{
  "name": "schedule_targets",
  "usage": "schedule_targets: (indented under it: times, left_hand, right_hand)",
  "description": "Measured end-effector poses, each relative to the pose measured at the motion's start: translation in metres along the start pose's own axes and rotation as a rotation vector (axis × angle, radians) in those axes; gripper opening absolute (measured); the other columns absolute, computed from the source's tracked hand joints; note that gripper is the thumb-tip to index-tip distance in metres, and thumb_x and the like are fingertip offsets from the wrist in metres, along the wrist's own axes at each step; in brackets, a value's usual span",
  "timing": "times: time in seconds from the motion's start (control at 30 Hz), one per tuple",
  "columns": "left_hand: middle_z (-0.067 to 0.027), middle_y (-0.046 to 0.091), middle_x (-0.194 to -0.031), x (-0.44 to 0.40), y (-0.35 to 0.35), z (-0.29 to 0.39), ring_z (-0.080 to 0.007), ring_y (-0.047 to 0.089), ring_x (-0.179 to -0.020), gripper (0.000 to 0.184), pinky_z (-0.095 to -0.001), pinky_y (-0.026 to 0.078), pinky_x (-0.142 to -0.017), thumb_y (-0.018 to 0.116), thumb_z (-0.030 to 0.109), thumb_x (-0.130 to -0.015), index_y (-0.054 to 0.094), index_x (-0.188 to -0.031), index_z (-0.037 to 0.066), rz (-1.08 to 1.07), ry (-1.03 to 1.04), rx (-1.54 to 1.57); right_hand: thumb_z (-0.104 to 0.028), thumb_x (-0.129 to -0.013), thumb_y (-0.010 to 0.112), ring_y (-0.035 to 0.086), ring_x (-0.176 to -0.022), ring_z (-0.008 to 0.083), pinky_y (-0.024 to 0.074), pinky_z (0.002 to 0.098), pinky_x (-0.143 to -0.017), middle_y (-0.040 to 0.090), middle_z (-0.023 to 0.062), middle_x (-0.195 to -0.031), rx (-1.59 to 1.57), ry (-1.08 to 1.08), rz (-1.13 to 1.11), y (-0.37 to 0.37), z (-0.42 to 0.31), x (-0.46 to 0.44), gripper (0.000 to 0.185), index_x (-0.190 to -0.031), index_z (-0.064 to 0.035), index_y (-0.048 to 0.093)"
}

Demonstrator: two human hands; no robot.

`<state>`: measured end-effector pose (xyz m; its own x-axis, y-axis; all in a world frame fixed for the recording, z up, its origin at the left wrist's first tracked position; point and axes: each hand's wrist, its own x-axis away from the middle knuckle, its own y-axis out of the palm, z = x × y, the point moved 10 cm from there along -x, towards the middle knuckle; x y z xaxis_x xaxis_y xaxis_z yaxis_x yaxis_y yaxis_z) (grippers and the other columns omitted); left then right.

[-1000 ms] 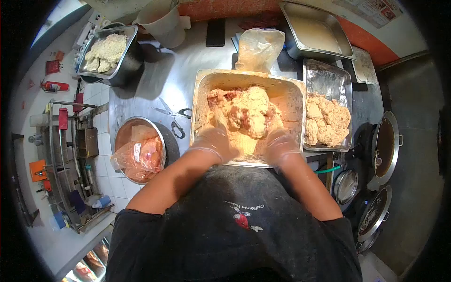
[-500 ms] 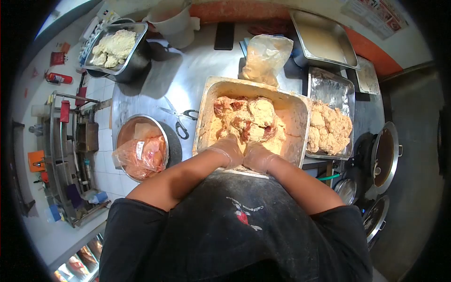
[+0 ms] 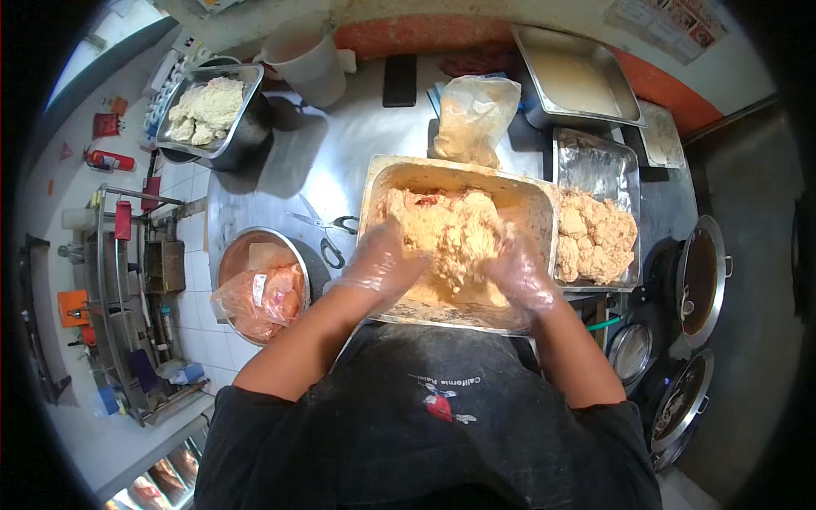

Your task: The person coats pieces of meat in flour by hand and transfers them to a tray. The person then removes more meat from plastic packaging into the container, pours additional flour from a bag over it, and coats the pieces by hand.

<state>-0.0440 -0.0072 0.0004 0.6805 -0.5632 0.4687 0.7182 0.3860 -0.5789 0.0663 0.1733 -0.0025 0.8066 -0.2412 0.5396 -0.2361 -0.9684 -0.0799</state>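
A deep metal pan [image 3: 374,183] in front of me holds yellowish flour and a heap of flour-coated meat pieces [image 3: 446,225]. A few red patches of meat show at the heap's top. My left hand [image 3: 382,262], in a clear plastic glove, is at the pan's left side with its fingers apart beside the heap. Opposite it, my right hand [image 3: 520,274], gloved too, is open against the heap's right side. Loose flour and crumbs are blurred between the hands. Some fingertips are hidden by the flour.
Right of the pan is a tray [image 3: 631,170] of coated pieces [image 3: 595,238]. To the left are scissors [image 3: 321,225] and a bowl [image 3: 228,242] with bagged raw meat [image 3: 272,293]. Behind stand a flour bag [image 3: 476,119], a pitcher [image 3: 306,64] and a liquid-filled pan [image 3: 582,76]. Large pots [image 3: 701,280] stand at right.
My hands have come up from the pan's near side and spread apart to either side of the heap. The meat now shows more flour and less red.
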Motion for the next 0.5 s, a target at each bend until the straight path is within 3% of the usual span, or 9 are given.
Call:
schedule_targets:
  times: [0.03,0.07,0.1,0.13,0.2,0.3,0.33,0.4,0.5]
  left_hand:
    - [-0.0293,0.070,-0.128,-0.004,-0.004,0.006,-0.0409,0.069,-0.117,0.085,-0.0471,0.054,-0.106,0.081,0.039,-0.090,0.046,-0.151,-0.008,0.018,-0.008,-0.137]
    - [-0.0330,0.067,-0.132,-0.011,0.003,0.014,-0.0468,0.063,-0.127,0.109,-0.0487,0.050,-0.111,0.081,0.053,-0.087,0.033,-0.160,-0.012,0.025,-0.031,-0.325]
    - [-0.0336,0.066,-0.134,-0.017,0.009,0.022,-0.0472,0.061,-0.130,0.112,-0.0482,0.049,-0.113,0.080,0.055,-0.087,0.031,-0.161,-0.012,0.026,-0.027,-0.388]
    - [-0.0341,0.065,-0.136,-0.022,0.015,0.030,-0.0476,0.058,-0.133,0.115,-0.0478,0.047,-0.115,0.079,0.057,-0.087,0.029,-0.162,-0.013,0.028,-0.024,-0.449]
    - [-0.0352,0.061,-0.143,-0.031,0.024,0.034,-0.0476,0.053,-0.140,0.126,-0.0459,0.043,-0.119,0.075,0.067,-0.086,0.021,-0.165,-0.014,0.078,0.031,-0.542]
    - [-0.0346,0.052,-0.155,-0.028,0.021,0.041,-0.0469,0.045,-0.149,0.118,-0.0456,0.035,-0.126,0.072,0.066,-0.090,0.027,-0.164,-0.013,0.297,0.120,-0.769]
    - [-0.0343,0.055,-0.151,-0.034,0.021,0.039,-0.0449,0.049,-0.147,0.120,-0.0451,0.038,-0.123,0.072,0.070,-0.087,0.030,-0.162,-0.013,0.253,0.141,-0.780]
    - [-0.0336,0.062,-0.144,-0.050,0.019,0.035,-0.0410,0.056,-0.142,0.125,-0.0442,0.045,-0.117,0.071,0.079,-0.083,0.038,-0.159,-0.014,0.155,0.176,-0.794]
    - [-0.0305,0.067,-0.139,-0.075,0.020,0.037,-0.0388,0.065,-0.132,0.113,-0.0438,0.051,-0.111,0.069,0.085,-0.080,0.060,-0.146,-0.007,-0.216,0.054,-0.832]
  right_hand:
    - [-0.020,-0.088,0.080,0.065,-0.129,0.0308,0.0546,0.0370,-0.107,0.063,0.0255,-0.146,0.317,0.046,0.033,-0.006,-0.003,-0.008,0.070,-0.152,-0.0023,0.057]
    - [-0.027,-0.090,0.079,0.062,-0.134,0.0337,0.0527,0.0398,-0.110,0.061,0.0274,-0.148,0.634,0.091,0.069,-0.013,-0.007,-0.016,0.071,-0.153,-0.0031,0.057]
    - [-0.034,-0.092,0.079,0.059,-0.140,0.0367,0.0507,0.0426,-0.114,0.059,0.0292,-0.151,0.948,0.137,0.108,-0.021,-0.012,-0.024,0.073,-0.153,-0.0038,0.056]
    - [-0.053,-0.091,0.077,0.054,-0.144,0.0425,0.0449,0.0480,-0.119,0.056,0.0301,-0.153,1.091,0.156,-0.003,-0.017,0.012,-0.054,0.079,-0.152,-0.0061,0.059]
    - [-0.056,-0.088,0.080,0.056,-0.143,0.0397,0.0455,0.0462,-0.119,0.058,0.0281,-0.152,0.888,0.150,0.016,-0.014,0.024,-0.078,0.082,-0.150,-0.0064,0.061]
    - [-0.060,-0.082,0.084,0.061,-0.138,0.0368,0.0486,0.0435,-0.115,0.063,0.0264,-0.148,0.779,0.004,0.145,-0.011,0.046,-0.099,0.086,-0.146,-0.0053,0.064]
    - [-0.061,-0.080,0.085,0.063,-0.136,0.0361,0.0500,0.0426,-0.114,0.065,0.0260,-0.146,0.770,-0.066,0.210,-0.013,0.041,-0.099,0.088,-0.144,-0.0047,0.065]
    - [-0.062,-0.081,0.085,0.066,-0.132,0.0358,0.0518,0.0418,-0.111,0.067,0.0258,-0.142,0.651,0.027,0.066,-0.015,0.051,-0.108,0.088,-0.143,-0.0026,0.065]
    - [-0.063,-0.082,0.084,0.068,-0.129,0.0361,0.0530,0.0413,-0.109,0.069,0.0261,-0.139,0.650,0.116,0.090,-0.021,0.056,-0.110,0.091,-0.143,0.0009,0.064]
